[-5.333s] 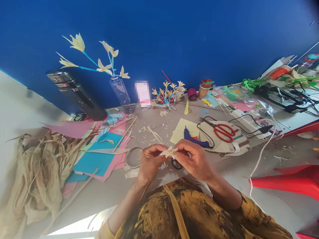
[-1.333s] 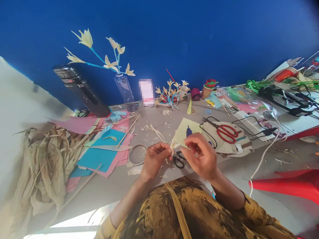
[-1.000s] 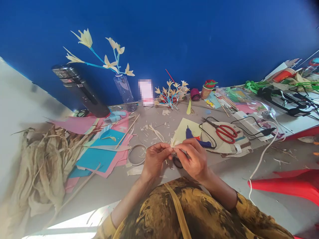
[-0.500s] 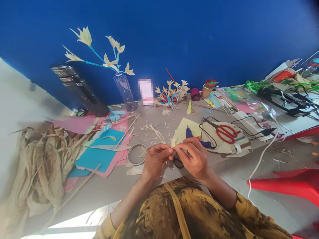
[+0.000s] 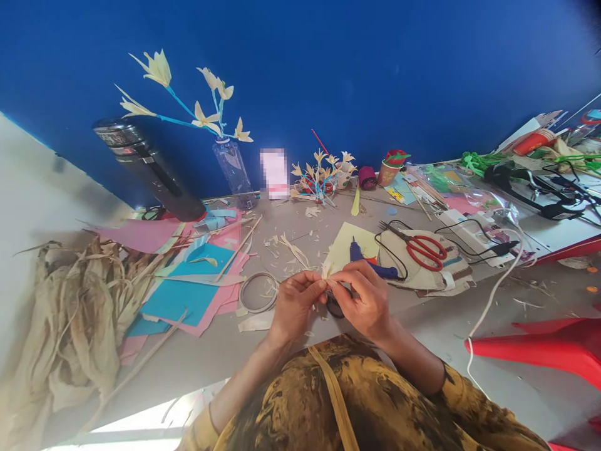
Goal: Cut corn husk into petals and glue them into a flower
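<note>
Between my two hands, over the table's front edge, is a small cream corn-husk flower (image 5: 326,269). My left hand (image 5: 297,304) pinches its base between thumb and fingers. From the other side my right hand (image 5: 364,297) pinches at the same base, fingertips almost touching the left ones. The fingers hide most of the lower part. Partly covered beneath my right hand are the dark handles of a pair of scissors (image 5: 334,308). A blue glue gun (image 5: 359,252) lies just beyond my right hand, by a pale yellow sheet (image 5: 346,244). A roll of tape (image 5: 259,293) lies left of my left hand.
Dried husks (image 5: 77,326) and blue paper (image 5: 183,297) cover the left side. A black flask (image 5: 150,169) and a bottle with husk flowers (image 5: 233,175) stand behind. Red-handled scissors (image 5: 425,252) rest on a cloth at right, near a power strip (image 5: 474,232).
My right hand's fingers have drawn slightly closer to my left fingertips at the flower's base. Both hands otherwise stay in nearly the same place.
</note>
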The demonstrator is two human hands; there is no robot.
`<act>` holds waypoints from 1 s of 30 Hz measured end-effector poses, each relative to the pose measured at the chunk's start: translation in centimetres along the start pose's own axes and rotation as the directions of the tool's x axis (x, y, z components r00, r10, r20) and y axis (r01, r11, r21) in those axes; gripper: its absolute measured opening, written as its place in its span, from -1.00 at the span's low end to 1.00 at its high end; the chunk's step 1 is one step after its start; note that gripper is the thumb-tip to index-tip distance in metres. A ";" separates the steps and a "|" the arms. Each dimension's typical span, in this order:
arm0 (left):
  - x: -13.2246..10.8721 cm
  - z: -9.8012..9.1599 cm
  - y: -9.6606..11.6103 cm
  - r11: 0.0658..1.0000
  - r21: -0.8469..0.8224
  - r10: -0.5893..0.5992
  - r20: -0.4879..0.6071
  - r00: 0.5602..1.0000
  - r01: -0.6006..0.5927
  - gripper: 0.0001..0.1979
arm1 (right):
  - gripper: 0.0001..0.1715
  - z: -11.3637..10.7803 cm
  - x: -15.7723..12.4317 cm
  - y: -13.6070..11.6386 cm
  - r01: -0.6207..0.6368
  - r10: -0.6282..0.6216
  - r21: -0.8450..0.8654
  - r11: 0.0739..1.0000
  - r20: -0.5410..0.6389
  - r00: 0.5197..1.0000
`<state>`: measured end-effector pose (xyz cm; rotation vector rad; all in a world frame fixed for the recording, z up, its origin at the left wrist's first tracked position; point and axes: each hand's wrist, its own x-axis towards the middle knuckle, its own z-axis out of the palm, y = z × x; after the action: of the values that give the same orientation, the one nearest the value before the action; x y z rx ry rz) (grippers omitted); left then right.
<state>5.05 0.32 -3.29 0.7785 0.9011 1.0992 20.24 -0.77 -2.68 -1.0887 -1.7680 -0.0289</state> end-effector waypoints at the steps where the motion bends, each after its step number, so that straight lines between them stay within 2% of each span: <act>1: 0.0 0.0 -0.1 1.000 0.010 0.010 -0.001 1.000 -0.010 -0.79 | -0.92 0.0 0.1 0.0 0.007 -0.007 -0.004 1.000 -0.004 1.000; 9: 0.2 0.0 -0.4 0.997 -0.082 0.007 -0.012 1.000 -0.008 -0.77 | -0.84 -0.2 0.0 -0.2 0.060 -0.060 0.042 0.997 0.002 0.998; 12: 0.3 -0.2 -0.3 0.995 -0.088 0.039 -0.058 0.998 -0.044 -0.79 | -0.88 -0.8 -0.3 1.0 0.018 -0.018 0.016 1.000 0.036 0.999; 14: 0.3 -0.3 -0.3 0.995 -0.085 0.055 -0.075 0.996 -0.061 -0.82 | -0.89 -1.5 -0.6 2.5 -0.043 0.053 -0.098 0.994 0.101 0.994; 16: 0.4 -0.3 -0.2 0.991 -0.119 0.052 -0.058 0.997 -0.058 -0.83 | -0.87 -2.3 -0.8 4.2 -0.100 0.155 -0.266 0.959 0.194 0.969; 19: 0.5 -0.2 0.0 0.972 -0.234 0.028 0.008 1.000 -0.025 -0.80 | -0.73 -3.3 -1.0 6.4 -0.113 0.284 -0.440 0.891 0.346 0.894; 24: 0.6 0.3 0.1 0.941 -0.338 -0.001 0.089 0.996 0.031 -0.78 | -0.61 -4.1 -0.9 8.1 -0.068 0.369 -0.518 0.852 0.505 0.780; 27: 0.8 0.4 0.1 0.942 -0.334 0.011 0.103 0.995 0.024 -0.79 | -0.55 -4.6 -0.8 8.7 -0.057 0.387 -0.535 0.843 0.529 0.756; 30: 1.0 0.3 0.0 0.953 -0.302 0.029 0.097 0.995 0.001 -0.81 | -0.62 -5.1 -1.0 9.4 -0.056 0.393 -0.546 0.836 0.525 0.755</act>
<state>5.47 1.25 -3.38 0.5814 0.6239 1.1665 30.40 1.80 -5.13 -1.8684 -2.2650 0.0324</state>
